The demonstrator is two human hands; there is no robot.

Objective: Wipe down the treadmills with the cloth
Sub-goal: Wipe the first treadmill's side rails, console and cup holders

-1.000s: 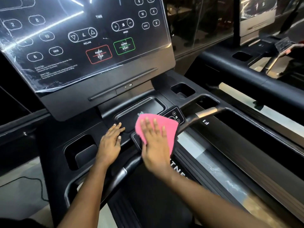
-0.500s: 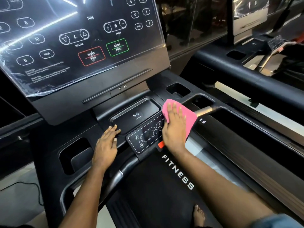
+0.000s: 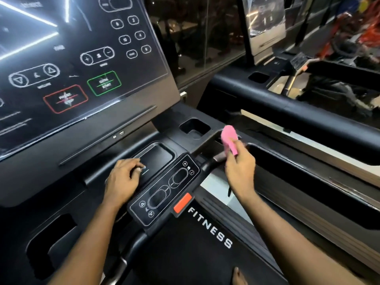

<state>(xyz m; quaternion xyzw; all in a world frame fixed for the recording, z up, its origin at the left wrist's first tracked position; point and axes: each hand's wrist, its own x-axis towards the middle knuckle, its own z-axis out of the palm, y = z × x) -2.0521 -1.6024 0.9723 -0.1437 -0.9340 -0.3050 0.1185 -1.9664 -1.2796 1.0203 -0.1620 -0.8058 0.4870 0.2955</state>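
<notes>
Left hand (image 3: 123, 182) rests on the console tray (image 3: 158, 155), left of the key panel (image 3: 164, 190); grip loose, fingers bent, holding nothing. Use as brace only, clear of the keys. Right hand (image 3: 240, 169) has its grip closed on the bunched pink cloth (image 3: 229, 138), at the right handlebar (image 3: 212, 161), near the cup holder (image 3: 195, 126); contact w/ bar can't be confirmed (blur). Rec.: wrap cloth round bar, draw along full length w/ even pressure, incl. metal sensor section. Next treadmill (image 3: 287, 112), far right, judged pending.
</notes>
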